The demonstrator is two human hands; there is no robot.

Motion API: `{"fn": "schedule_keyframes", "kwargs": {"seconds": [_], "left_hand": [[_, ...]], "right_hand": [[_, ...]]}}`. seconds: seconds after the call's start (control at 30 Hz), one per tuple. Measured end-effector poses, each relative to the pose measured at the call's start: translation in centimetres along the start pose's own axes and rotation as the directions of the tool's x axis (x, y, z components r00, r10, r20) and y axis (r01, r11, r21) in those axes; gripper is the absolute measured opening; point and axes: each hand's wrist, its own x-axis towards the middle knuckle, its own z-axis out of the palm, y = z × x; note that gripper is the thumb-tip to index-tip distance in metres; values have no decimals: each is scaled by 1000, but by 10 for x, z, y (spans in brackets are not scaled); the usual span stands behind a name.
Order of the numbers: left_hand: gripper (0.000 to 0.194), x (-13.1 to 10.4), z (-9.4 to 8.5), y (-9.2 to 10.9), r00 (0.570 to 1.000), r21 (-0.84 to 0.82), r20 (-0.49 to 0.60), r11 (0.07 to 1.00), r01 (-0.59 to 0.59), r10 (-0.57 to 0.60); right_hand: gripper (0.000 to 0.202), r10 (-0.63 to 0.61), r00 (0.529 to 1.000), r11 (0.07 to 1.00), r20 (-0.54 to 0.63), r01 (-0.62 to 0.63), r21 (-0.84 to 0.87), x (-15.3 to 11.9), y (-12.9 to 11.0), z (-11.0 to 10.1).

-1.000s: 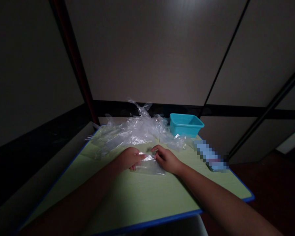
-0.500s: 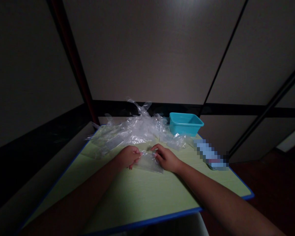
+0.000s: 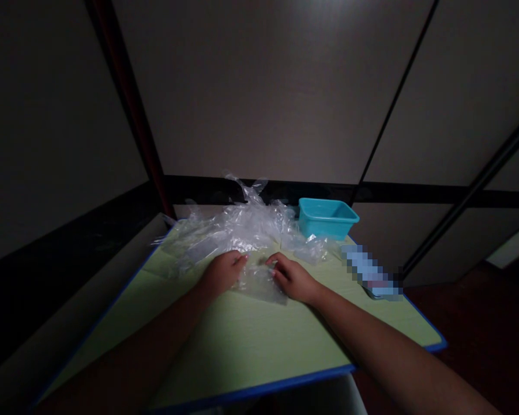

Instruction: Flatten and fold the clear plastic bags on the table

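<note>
A small clear plastic bag lies nearly flat on the light green table, between my two hands. My left hand is closed at its left edge, thumb and forefinger together near the upper corner; the other fingers are hidden under the hand. On the right side, my right hand grips the bag with its thumb tip against it, the forefinger bent and raised apart. Just beyond both hands spreads a loose heap of crumpled clear plastic bags.
A turquoise plastic basket stands at the table's back right. Nearer on the right edge lies a blurred-out, pale blue flat item. The table has a blue rim, with wall panels close behind it.
My left hand has shifted slightly up and away along the bag's left edge, and its lower fingers no longer show. My right hand, the heap and the basket stay put.
</note>
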Motion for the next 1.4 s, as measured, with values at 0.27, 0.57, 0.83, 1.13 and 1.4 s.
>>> {"fn": "schedule_keyframes", "kwargs": {"seconds": [0.27,0.57,0.83,1.13,1.4], "left_hand": [[29,3,-1,-2,997,26,-72,999,-33,35],[28,6,1,-8,1000,-11,0,1000,-26,26],[33,6,2,-9,997,-64,79,998,-6,11],[26,2,-1,-7,994,-87,107,996,-1,10],[38,2,2,-5,1000,-85,-14,996,-23,21]], "right_hand": [[33,-98,992,995,78,98,13,1,1,-2],[37,-122,990,992,67,119,47,2,2,-1],[28,-88,995,993,46,84,84,2,4,-1],[19,-40,999,987,37,33,160,1,2,-2],[20,56,995,885,77,-85,459,3,-1,-9]]}}
